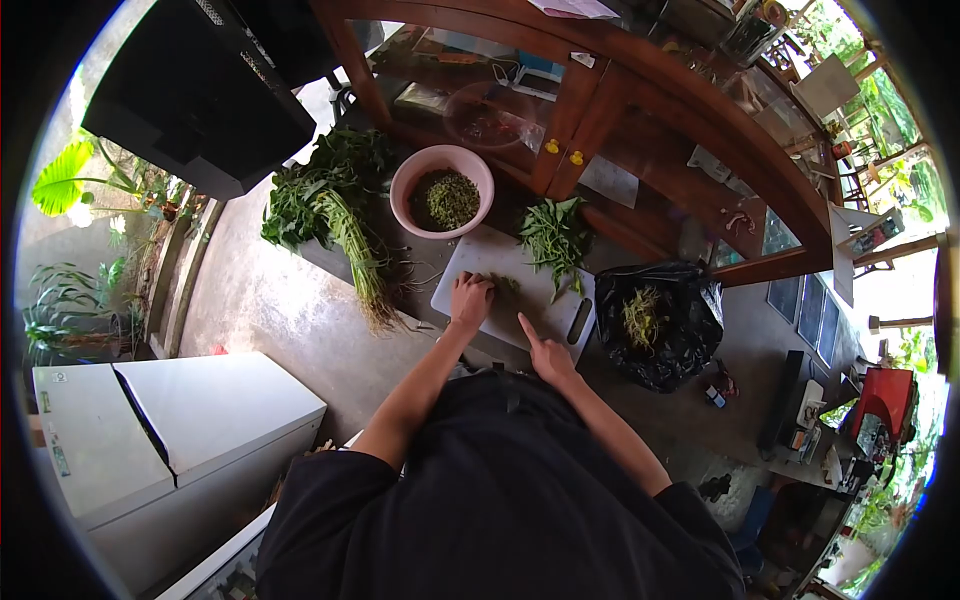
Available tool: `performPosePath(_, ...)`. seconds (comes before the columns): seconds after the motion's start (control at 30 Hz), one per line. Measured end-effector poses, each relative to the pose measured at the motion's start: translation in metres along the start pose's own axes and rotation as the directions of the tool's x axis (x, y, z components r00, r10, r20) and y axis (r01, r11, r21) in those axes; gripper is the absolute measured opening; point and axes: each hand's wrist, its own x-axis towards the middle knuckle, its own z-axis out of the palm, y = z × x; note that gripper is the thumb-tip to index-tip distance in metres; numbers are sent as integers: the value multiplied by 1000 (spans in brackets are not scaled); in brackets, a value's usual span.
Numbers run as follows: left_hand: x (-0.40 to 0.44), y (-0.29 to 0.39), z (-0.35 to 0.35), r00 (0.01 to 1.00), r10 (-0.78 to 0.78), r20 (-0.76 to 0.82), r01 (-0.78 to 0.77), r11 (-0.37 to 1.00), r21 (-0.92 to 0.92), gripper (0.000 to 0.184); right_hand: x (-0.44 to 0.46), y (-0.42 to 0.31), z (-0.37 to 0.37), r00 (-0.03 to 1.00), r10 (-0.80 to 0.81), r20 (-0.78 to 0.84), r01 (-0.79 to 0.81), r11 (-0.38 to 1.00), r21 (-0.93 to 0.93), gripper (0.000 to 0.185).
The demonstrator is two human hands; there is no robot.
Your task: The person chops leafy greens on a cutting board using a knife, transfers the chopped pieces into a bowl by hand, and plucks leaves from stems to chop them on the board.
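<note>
On the white cutting board (462, 262), my left hand (472, 298) has its fingers curled over a small bunch of cut greens (505, 286). My right hand (548, 358) is at the board's near edge, its index finger stretched out and the others curled; whatever they hold is hidden. A pile of leafy stems (553, 240) lies across the board's far right part. Beyond the board's far left corner stands a pink bowl (402, 190) with chopped greens inside.
Long leafy bundles with roots (350, 235) lie left of the bowl. A black plastic bag (685, 345) holding pale stem scraps (641, 318) sits right of the board. A wooden glass-door cabinet (590, 130) stands behind, and a white fridge (225, 410) is at left.
</note>
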Motion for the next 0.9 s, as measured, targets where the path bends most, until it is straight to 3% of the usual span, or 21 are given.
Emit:
performPosePath(0.23, 1, -4, 2, 1000, -6, 11, 6, 1000, 5, 12, -19, 19, 0, 997, -82, -6, 82, 996, 19, 87)
performPosePath(0.9, -3, -9, 2, 998, 60, -20, -61, 998, -7, 18, -11, 28, -3, 996, -87, -27, 88, 996, 31, 83)
